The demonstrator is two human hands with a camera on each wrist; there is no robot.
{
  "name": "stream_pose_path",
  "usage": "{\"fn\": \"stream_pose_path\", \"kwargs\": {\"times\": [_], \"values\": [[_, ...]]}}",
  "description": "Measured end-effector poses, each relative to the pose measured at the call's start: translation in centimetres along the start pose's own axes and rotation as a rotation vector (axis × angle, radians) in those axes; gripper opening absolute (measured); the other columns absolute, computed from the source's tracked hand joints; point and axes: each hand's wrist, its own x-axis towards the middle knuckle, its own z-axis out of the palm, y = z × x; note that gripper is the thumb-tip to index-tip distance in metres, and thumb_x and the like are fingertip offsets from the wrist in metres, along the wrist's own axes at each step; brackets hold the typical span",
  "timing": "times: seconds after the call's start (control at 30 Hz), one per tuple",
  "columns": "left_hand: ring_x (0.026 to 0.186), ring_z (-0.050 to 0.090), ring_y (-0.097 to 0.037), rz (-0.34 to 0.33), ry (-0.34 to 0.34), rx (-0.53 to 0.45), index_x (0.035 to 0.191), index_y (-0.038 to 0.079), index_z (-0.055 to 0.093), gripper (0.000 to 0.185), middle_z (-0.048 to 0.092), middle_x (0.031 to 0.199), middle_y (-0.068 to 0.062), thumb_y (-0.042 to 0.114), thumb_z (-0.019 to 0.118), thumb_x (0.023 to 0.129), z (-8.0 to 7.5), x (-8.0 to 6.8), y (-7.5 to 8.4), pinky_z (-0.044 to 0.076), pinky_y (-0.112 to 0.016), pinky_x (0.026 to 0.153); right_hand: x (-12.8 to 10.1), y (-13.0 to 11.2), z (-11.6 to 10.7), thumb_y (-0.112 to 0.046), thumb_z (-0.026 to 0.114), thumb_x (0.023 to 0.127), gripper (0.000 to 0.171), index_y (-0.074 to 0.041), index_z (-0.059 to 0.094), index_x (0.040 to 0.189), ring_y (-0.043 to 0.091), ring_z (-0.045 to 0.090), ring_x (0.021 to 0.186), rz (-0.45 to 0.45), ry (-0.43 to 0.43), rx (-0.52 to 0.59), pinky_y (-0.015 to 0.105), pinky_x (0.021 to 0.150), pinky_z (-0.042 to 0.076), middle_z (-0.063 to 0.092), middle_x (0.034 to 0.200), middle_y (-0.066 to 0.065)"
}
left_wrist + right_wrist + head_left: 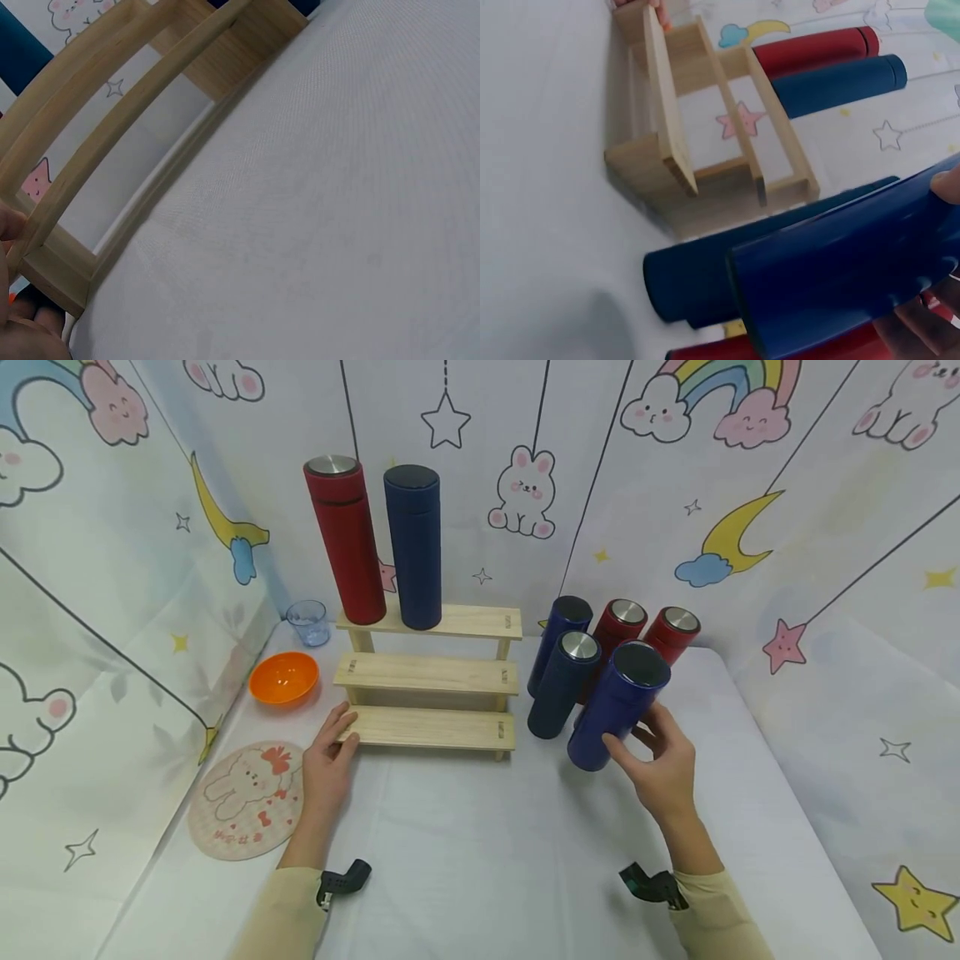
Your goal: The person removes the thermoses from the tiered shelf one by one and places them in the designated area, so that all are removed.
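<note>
right hand (660, 768): fingers curled round blue flask (617, 706), tilted, top toward upper right
left hand (330, 760): fingers straight, touching wooden rack (431, 727)

Matt blue flask (613, 710), bare wood rack (431, 728), woven tablecloth (480, 843)

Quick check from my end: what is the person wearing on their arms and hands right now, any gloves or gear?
Both hands are bare, no gloves: left hand, right hand. Each arm has a long, pale beige sleeve ending at the wrist. A small dark device is strapped at the left wrist, and a similar dark one with a teal tint sits at the right wrist. No rings or watches are visible.
</note>
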Motion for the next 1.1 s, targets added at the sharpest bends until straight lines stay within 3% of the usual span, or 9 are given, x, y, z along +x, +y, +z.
{"fn": "stream_pose_path", "kwargs": {"times": [0.17, 0.5, 1.1], "values": [[0.158, 0.035, -0.025, -0.007, 0.009, -0.008, 0.144, -0.007, 0.065, 0.037, 0.049, 0.166, -0.013, -0.005, 0.061, 0.107, 0.2, -0.2, 1.5, 0.035, -0.012, 0.113, -0.1, 0.8, -1.0, 0.010, 0.085, 0.084, 0.070, -0.002, 0.063, 0.149, 0.011, 0.066, 0.124, -0.011, 0.027, -0.011, 0.018, 0.099, 0.052, 0.069, 0.139, 0.000], [0.156, 0.039, -0.019, 0.022, 0.003, -0.027, 0.143, -0.001, 0.069, 0.037, 0.051, 0.164, -0.006, -0.001, 0.066, 0.106, -0.1, 0.3, -0.8, 0.040, -0.010, 0.106, -0.3, 2.5, -3.1, 0.010, 0.085, 0.083, 0.071, -0.005, 0.064, 0.149, 0.011, 0.067, 0.124, -0.005, 0.090, -0.058, 0.019, 0.099, 0.053, 0.069, 0.138, 0.003], [0.158, 0.036, -0.025, -0.003, 0.011, -0.020, 0.145, -0.007, 0.064, 0.037, 0.048, 0.166, -0.011, -0.004, 0.061, 0.108, 0.2, 0.2, -0.6, 0.039, -0.008, 0.104, 0.5, 6.0, -5.3, 0.010, 0.085, 0.084, 0.067, -0.006, 0.065, 0.147, 0.012, 0.067, 0.120, 0.058, 0.186, -0.053, 0.019, 0.097, 0.054, 0.069, 0.130, -0.002]]}}
